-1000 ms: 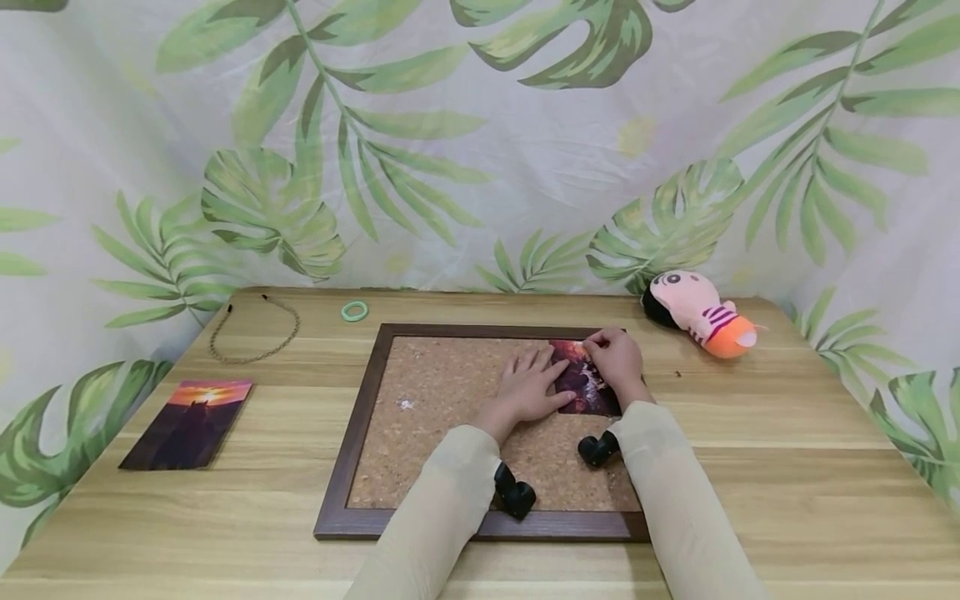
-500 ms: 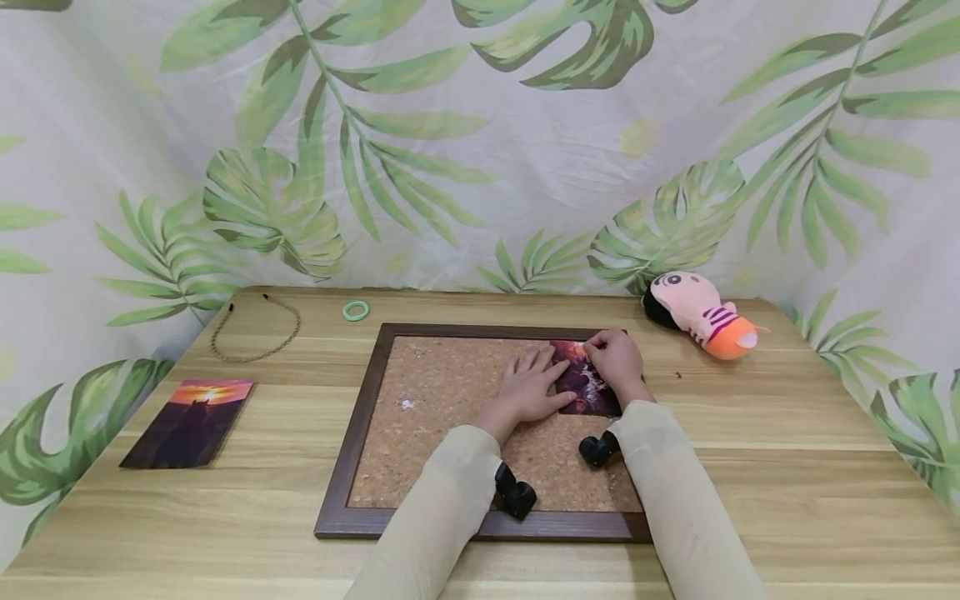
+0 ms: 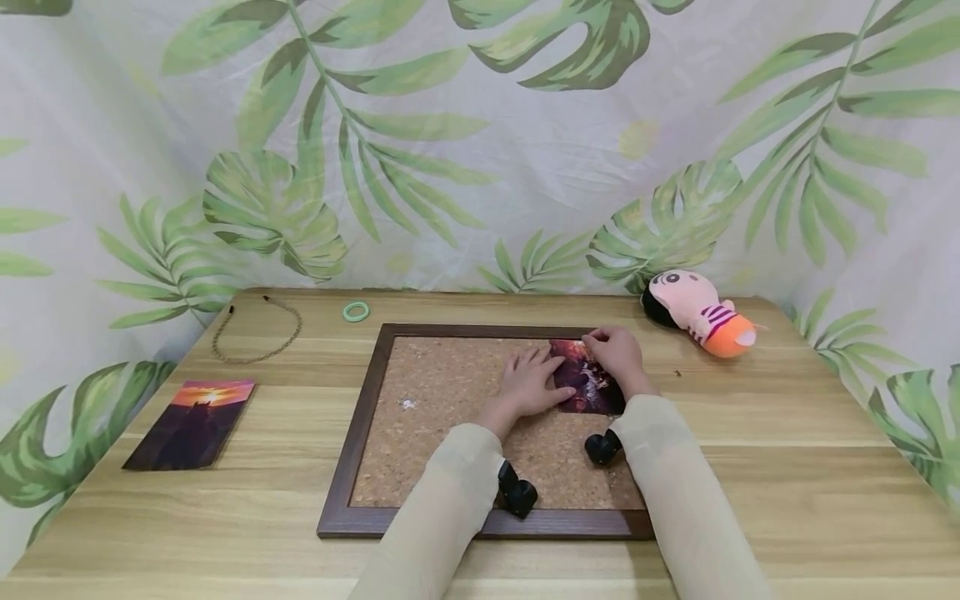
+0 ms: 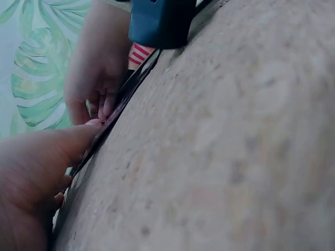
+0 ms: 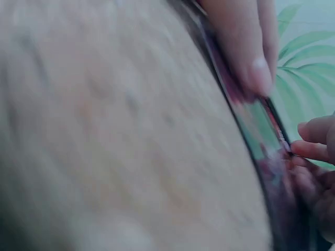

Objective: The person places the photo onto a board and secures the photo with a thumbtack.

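A photo print (image 3: 596, 383) with dark purple and orange tones lies on a brown-framed corkboard (image 3: 450, 425), at its upper right. My left hand (image 3: 527, 385) rests on the cork and the print's left edge, fingers spread, thumb low on the print. At the print's top edge, by the frame, the thumb and forefinger of my right hand (image 3: 618, 354) come together. Whatever lies between those tips is hidden. The left wrist view shows the right hand (image 4: 99, 78) with bent fingers at the print's edge. In the right wrist view, its thumb (image 5: 259, 78) touches the glossy print.
Left of the board lies another photo (image 3: 193, 425) of a sunset. Behind it are a chain necklace (image 3: 255, 358) and a pale green ring (image 3: 356, 312). A plush doll (image 3: 697, 312) lies at the back right. A tiny dark thing (image 3: 677, 373) sits right of the board.
My right fingertips have shifted slightly up towards the frame. The left fingers have drawn back a little, baring more of the print. The corkboard has stayed in place.
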The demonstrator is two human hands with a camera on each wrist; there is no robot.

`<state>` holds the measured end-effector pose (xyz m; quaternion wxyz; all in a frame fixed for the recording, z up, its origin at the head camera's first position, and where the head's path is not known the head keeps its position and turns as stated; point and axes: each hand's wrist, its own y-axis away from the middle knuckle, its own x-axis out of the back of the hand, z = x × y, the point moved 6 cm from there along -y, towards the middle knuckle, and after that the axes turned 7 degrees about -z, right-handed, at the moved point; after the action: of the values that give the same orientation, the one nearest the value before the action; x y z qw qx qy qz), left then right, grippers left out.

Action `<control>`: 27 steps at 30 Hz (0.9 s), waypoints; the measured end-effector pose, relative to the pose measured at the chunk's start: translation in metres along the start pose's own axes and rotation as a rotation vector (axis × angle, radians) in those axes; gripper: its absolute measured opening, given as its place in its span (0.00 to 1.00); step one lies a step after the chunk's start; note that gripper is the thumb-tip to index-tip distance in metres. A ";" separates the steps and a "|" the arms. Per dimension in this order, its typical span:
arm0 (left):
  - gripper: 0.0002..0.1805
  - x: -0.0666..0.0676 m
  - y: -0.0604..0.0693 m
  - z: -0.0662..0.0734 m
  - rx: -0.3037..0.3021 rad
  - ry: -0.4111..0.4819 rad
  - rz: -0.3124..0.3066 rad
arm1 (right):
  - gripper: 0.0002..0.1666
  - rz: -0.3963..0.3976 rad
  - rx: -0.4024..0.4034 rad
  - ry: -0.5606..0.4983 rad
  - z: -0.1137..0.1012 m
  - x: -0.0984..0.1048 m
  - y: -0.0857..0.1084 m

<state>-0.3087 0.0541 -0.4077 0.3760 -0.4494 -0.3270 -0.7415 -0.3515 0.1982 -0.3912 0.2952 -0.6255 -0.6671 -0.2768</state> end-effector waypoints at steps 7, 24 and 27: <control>0.33 0.017 0.004 -0.003 -0.043 0.236 0.045 | 0.21 -0.151 0.033 -0.154 -0.011 0.023 -0.001; 0.34 0.102 0.100 -0.103 0.010 0.470 0.183 | 0.24 -0.015 0.229 -0.150 -0.006 0.107 0.041; 0.35 0.111 0.125 -0.133 0.023 0.445 0.248 | 0.23 -0.010 0.209 -0.153 0.009 0.106 0.049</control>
<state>-0.2928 -0.1472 -0.3393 0.5318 -0.3074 -0.1870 -0.7666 -0.3080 0.2792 -0.3187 0.3056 -0.6072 -0.7160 -0.1589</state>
